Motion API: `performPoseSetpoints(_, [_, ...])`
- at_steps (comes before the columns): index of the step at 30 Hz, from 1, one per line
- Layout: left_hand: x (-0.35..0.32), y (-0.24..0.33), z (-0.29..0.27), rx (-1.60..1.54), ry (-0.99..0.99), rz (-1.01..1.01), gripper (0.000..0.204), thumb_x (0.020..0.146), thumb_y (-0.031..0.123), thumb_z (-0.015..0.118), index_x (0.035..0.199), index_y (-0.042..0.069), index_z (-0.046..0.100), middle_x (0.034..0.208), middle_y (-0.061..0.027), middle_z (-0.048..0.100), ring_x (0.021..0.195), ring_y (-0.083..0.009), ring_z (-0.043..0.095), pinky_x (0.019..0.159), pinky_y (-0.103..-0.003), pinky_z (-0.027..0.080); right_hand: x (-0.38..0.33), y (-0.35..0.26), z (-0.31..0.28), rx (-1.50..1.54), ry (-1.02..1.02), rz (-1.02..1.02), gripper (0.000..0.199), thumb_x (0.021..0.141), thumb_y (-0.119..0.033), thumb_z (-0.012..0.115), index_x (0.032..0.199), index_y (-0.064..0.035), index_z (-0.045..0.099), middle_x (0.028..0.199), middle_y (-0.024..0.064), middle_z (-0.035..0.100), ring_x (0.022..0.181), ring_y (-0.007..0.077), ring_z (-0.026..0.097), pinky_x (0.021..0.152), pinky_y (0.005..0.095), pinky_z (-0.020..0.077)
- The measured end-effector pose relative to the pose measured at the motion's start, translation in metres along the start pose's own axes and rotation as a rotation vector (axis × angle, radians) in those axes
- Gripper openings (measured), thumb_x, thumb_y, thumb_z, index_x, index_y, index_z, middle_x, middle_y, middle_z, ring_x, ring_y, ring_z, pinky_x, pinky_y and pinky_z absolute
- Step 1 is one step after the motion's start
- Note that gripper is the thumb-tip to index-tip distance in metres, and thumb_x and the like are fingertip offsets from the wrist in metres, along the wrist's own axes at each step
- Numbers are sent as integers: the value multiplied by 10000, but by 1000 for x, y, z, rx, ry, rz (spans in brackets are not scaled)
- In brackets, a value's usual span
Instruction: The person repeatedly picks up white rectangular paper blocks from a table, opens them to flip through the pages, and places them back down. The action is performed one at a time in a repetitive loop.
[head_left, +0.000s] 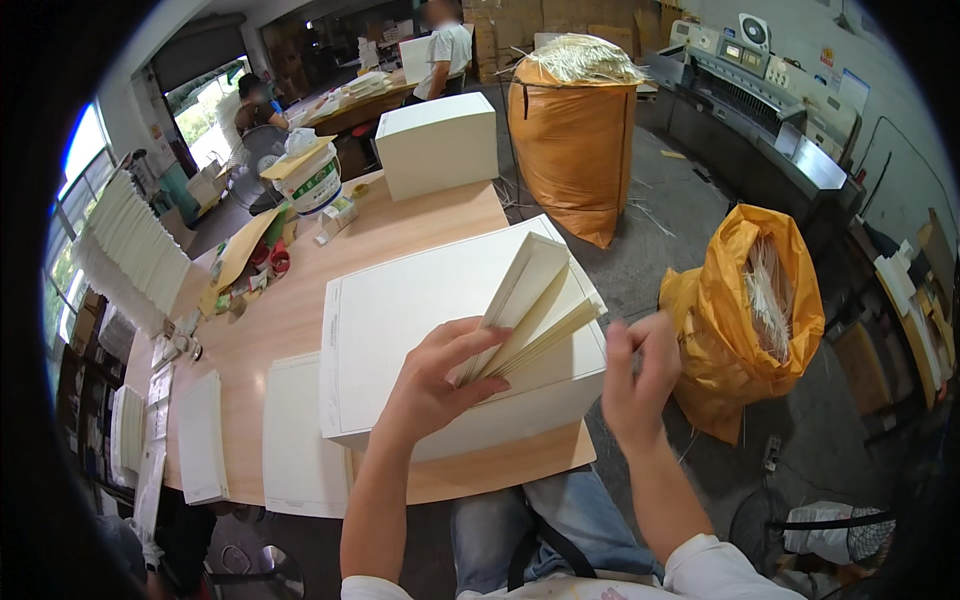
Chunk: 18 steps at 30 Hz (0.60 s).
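My left hand [445, 375] grips a fanned bundle of folded cream paper sheets [530, 285], thumb on the near side and fingers on the far side. The bundle is tilted, its far ends spread apart. Underneath is a tall stack of large white printed sheets [400, 290] near the table's front right corner. To the right of the bundle, apart from it, my right hand [642, 375] is raised with its fingers curled in. Whether anything is between those fingers is hidden.
Flatter paper stacks [305, 430] lie left on the wooden table [290, 310]. A white block of paper [440, 150] and a bucket [305, 180] stand farther back. Orange sacks of paper strips [745, 310] stand right, by a large machine [750, 90]. Two people sit at a far table.
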<state>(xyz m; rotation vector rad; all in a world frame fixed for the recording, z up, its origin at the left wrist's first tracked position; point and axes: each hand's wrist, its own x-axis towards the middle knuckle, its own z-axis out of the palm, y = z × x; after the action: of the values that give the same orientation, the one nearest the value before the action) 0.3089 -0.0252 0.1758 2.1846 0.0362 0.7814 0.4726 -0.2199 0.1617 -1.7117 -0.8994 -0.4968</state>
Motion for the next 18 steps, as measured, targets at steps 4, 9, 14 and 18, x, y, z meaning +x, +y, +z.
performPoseSetpoints(4, [0, -5, 2, 136, -64, 122, 681, 746, 70, 943, 1380, 196, 730, 1408, -89, 695, 1225, -315, 683, 1064, -435, 562, -24, -8, 3, -161, -396, -393, 337, 907, -327, 811, 1132, -98, 707, 1186, 131, 672, 1176, 363, 613, 1084, 544, 386])
performPoseSetpoints(9, [-4, 14, 7, 761, -267, 382, 635, 893, 245, 802, 1497, 346, 635, 1565, -76, 585, 1221, -271, 686, 1189, -544, 477, -38, -4, 5, -184, -677, -318, 486, 953, -447, 768, 1347, -170, 706, 1364, 120, 643, 1314, 357, 576, 1206, 643, 263])
performPoseSetpoints(14, [-30, 17, 2, 953, -105, 257, 616, 865, 155, 794, 1459, 252, 661, 1474, -86, 652, 1273, -270, 670, 1183, -555, 470, -31, -11, -1, -85, -753, -169, 479, 959, -464, 773, 1307, -138, 727, 1201, 144, 714, 1185, 334, 654, 1121, 583, 374])
performPoseSetpoints(18, [-85, 10, -37, 1000, 199, -60, 498, 841, 51, 776, 1326, 156, 729, 1368, -95, 692, 1301, -292, 651, 1181, -583, 456, -37, -5, 4, -129, -721, -209, 468, 939, -455, 793, 1265, -123, 746, 1125, 129, 743, 1153, 314, 668, 1101, 556, 374])
